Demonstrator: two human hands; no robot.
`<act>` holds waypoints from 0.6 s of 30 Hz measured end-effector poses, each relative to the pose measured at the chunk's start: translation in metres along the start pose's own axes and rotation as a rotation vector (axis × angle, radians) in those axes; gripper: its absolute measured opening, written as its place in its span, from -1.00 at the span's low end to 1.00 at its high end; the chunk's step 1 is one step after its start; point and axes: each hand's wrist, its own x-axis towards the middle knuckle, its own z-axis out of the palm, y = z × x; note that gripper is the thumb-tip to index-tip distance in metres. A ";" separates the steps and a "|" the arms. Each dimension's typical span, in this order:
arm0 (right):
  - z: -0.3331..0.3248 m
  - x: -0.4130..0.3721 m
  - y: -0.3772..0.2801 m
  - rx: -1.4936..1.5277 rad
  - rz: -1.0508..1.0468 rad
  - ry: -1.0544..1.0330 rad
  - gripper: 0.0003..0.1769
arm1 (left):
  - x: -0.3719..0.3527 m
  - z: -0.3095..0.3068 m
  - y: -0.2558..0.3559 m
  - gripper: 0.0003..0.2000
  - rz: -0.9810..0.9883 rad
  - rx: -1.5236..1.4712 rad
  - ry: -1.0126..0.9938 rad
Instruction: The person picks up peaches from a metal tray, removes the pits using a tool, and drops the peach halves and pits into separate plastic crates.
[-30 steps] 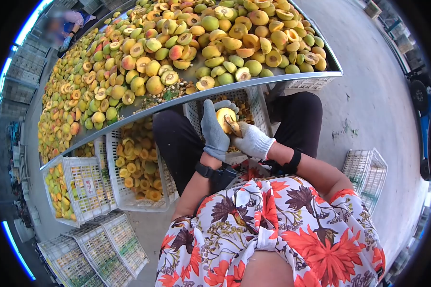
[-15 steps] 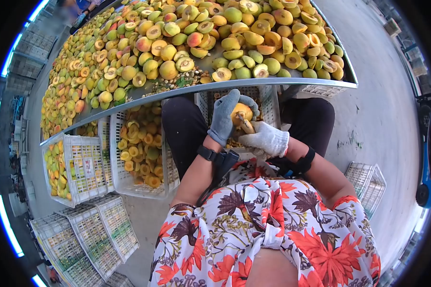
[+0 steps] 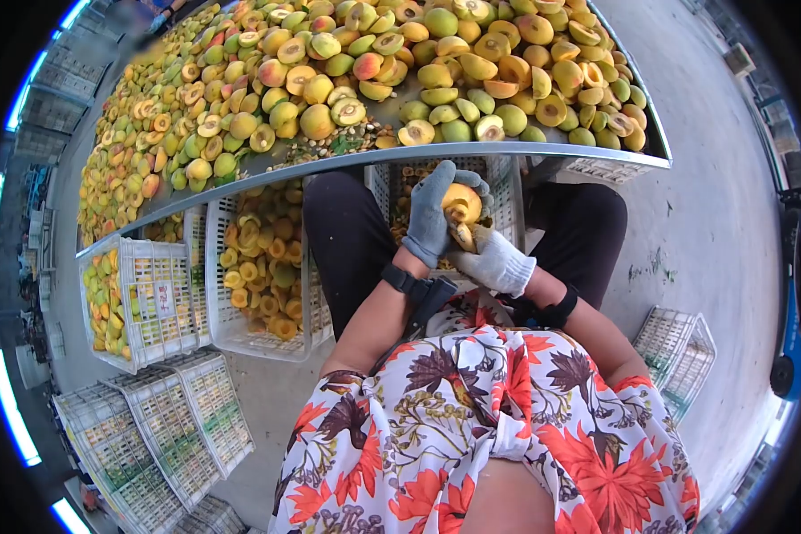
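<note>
My left hand (image 3: 428,216), in a grey glove, is closed around a yellow peach (image 3: 465,198) and holds it cut face up. My right hand (image 3: 497,262), in a white glove, grips a small pitting tool (image 3: 464,235) with a tan handle. The tool's tip meets the middle of the peach, where the fingers and fruit partly hide it. Beneath both hands, between my knees, stands a white plastic crate (image 3: 505,191) with peach pieces in it.
Just beyond my hands runs the metal rim of a table (image 3: 365,164) heaped with halved peaches (image 3: 316,123). Crates of peaches (image 3: 267,258) stand to my left, near stacked white crates (image 3: 156,432). Another crate (image 3: 676,351) is on the floor at right.
The peach has turned so more of its cut face and centre show. My right hand and the tool have shifted slightly down and right; the left still holds the fruit.
</note>
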 end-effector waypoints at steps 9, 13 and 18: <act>-0.032 0.009 0.026 -0.600 -0.035 0.027 -0.68 | -0.019 0.000 0.086 -0.70 0.603 0.408 0.281; -0.053 0.019 0.047 -0.906 0.263 -0.258 -0.74 | -0.056 -0.049 0.178 -0.75 0.963 1.049 0.823; -0.038 0.033 0.059 -0.737 0.152 -0.138 -0.68 | -0.035 -0.059 0.178 -0.64 0.887 1.500 1.004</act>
